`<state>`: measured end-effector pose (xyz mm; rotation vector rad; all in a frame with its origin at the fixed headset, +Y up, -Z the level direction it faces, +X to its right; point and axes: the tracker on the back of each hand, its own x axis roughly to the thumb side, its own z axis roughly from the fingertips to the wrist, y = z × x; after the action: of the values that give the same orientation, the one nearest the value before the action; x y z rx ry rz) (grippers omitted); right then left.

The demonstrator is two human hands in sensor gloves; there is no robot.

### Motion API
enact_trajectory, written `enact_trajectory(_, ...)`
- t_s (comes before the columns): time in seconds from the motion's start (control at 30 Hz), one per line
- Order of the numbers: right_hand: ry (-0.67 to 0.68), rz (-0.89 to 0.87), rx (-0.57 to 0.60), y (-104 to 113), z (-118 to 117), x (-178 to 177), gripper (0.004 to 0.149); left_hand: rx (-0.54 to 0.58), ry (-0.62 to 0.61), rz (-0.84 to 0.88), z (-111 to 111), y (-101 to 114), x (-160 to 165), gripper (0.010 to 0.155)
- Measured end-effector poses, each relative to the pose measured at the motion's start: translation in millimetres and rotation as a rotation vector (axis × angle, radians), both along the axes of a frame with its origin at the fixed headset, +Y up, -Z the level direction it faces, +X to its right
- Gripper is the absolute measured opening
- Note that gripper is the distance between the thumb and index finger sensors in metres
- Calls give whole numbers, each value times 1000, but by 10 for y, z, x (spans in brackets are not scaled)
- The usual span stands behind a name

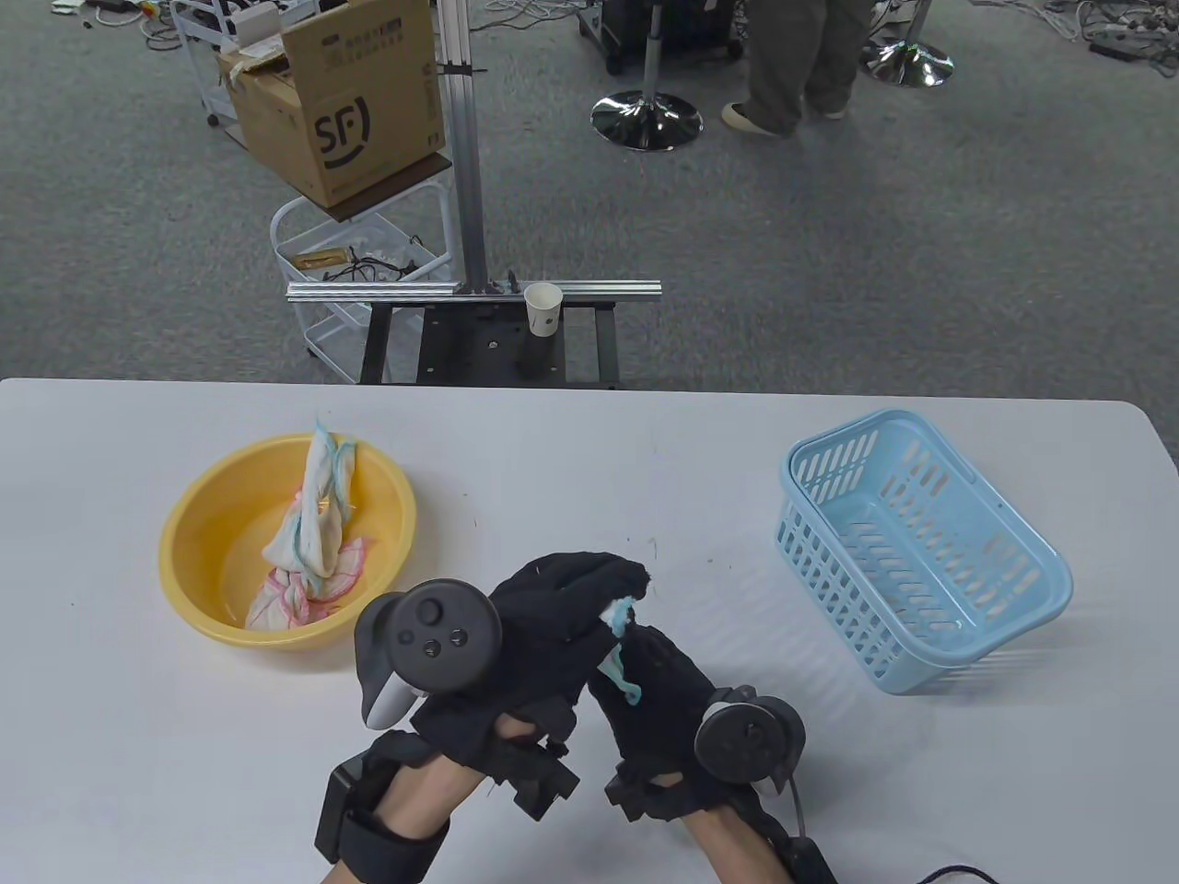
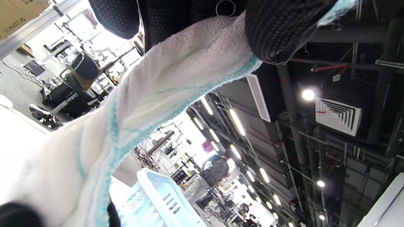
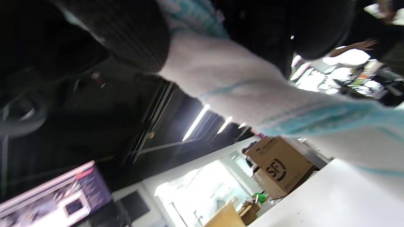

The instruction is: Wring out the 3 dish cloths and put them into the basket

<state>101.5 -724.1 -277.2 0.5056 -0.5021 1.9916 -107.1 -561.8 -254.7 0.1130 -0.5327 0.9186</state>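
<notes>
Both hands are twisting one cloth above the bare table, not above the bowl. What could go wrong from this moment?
1. The left hand and right hand wring the blue-edged cloth over the table, not the yellow bowl, so water may wet the table.
2. The blue basket sits tilted; dropping a cloth in might shift it.

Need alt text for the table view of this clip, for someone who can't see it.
Two gloved hands, left hand and right hand, grip a white-and-teal dish cloth between them above a white table. Two more cloths sit in a yellow basin at left; a blue basket stands empty at right.
</notes>
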Motion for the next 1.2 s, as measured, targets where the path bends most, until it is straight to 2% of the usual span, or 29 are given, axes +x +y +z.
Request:
enact_trajectory(0.17,-100,-186,-138,-73,-102,237,55,-9,-11,9,72,-103,-124,50)
enact_trajectory(0.27,-148,-269,-174,-76,-121,336,56,-21,0,10,79,-190,-200,50)
enact_trajectory(0.4,-167,-364,-215,-83,-142,442,55,-67,37,46,29,-409,-336,49)
enact_trajectory(0.53,-158,-515,-282,-115,-165,519,52,-145,91,44,-82,-753,-445,50)
enact_trajectory(0.67,-128,-643,-363,-194,-189,553,50,-296,97,94,-245,-1204,-518,51)
enact_trajectory(0.83,-123,-671,-386,-251,-212,574,50,-444,109,143,-378,-1598,-622,54)
enact_trajectory(0.93,-127,-677,-393,-267,-231,616,49,-498,149,172,-415,-1763,-763,55)
enact_trajectory(1.07,-106,-618,-400,-264,-256,629,49,-523,176,225,-413,-1876,-922,60)
enact_trajectory(1.13,-67,-579,-415,-264,-266,586,49,-527,144,255,-400,-1894,-920,66)
enact_trajectory(1.2,-5,-536,-431,-262,-268,500,49,-565,42,275,-388,-1908,-833,76)
